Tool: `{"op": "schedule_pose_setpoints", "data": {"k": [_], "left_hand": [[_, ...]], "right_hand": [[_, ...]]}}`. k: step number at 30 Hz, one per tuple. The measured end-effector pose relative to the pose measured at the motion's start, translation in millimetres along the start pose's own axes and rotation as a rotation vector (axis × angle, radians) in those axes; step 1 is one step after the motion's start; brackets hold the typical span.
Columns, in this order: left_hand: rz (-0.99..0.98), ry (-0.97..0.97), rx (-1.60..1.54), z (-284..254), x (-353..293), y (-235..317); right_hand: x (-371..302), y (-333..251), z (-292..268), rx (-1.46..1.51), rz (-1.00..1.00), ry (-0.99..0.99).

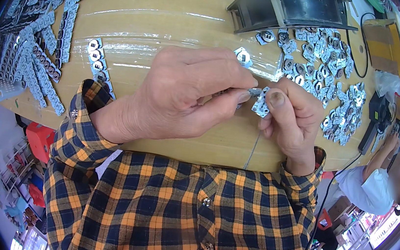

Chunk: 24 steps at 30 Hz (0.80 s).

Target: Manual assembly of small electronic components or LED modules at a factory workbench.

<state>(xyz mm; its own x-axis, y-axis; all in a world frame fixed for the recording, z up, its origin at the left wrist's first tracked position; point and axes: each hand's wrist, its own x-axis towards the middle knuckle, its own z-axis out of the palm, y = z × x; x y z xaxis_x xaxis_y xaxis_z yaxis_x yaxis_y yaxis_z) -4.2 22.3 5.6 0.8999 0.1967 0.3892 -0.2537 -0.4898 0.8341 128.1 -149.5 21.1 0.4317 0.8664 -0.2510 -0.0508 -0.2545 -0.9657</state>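
My left hand (pixel 188 94) is closed in a pinch, thumb and forefinger on a small silvery metal piece (pixel 254 91), mostly hidden by the fingers. It meets the edge of a small silvery plate with dark holes (pixel 261 105), which my right hand (pixel 293 117) grips between thumb and curled fingers. Just beyond the fingertips lies a single plate with a round part (pixel 242 57) on the table. A short row of similar plates with round dark centres (pixel 97 64) lies left of my left hand, partly behind the wrist. A thin grey cord (pixel 252 150) hangs below my right hand.
Loose plates (pixel 315 64) are heaped on the table (pixel 174 3) at right, beside a black metal chute (pixel 302 10). Long rows of plates (pixel 34 66) fill the left side. A cardboard box (pixel 385 47), a black cable (pixel 361 49) and another person (pixel 368 186) are at far right.
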Motion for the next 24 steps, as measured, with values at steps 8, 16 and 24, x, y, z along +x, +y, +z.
{"op": "schedule_pose_setpoints", "data": {"k": [8, 16, 24], "left_hand": [[0.077, 0.03, -0.005, 1, 0, -2], [0.099, 0.035, 0.044, 3, -2, -4], [0.049, 0.064, 0.031, 5, -1, -1]], "right_hand": [[1, 5, 3, 0.006, -0.055, 0.085], [2, 4, -4, 0.009, -0.017, -0.003], [4, 4, -3, 0.049, 0.047, 0.008]]}}
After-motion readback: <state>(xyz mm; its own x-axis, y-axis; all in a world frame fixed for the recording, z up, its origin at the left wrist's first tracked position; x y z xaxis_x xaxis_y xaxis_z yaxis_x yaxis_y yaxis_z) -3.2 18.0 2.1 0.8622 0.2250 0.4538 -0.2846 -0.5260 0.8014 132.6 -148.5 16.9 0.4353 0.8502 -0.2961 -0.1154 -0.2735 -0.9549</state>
